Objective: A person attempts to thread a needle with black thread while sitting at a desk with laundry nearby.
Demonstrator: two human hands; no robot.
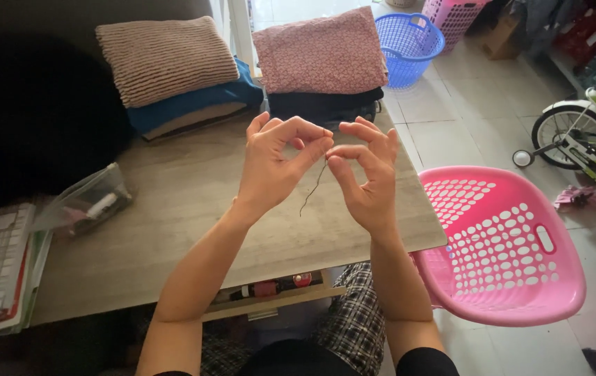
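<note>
- Two bare hands fill the middle of my head view, raised above the table [193, 209] and nearly touching at the fingertips.
- My left hand [273, 163] has its grip pinched shut, thumb against forefinger, on the upper end of a thin dark thread [315, 184]; the other fingers curl loosely.
- My right hand [367, 177] sits just beside the left grip, thumb and forefinger closed to a pinch at the same thread, remaining fingers fanned upward.
- From both grips the thread hangs down in a slight curve, its lower end free above the table. I cannot tell whether a needle is between the fingertips; it is too small to make out.
- Beyond the grips lie two piles of folded cloth: a ribbed pink one on blue [169, 63] behind the left hand, a patterned pink one on dark [319, 56] straight ahead.
- Right of the right grip stands a pink perforated basket [513, 244] on the floor; a blue basket [409, 38] sits farther back.
- Well left of the left grip lies a clear bag [89, 198].
</note>
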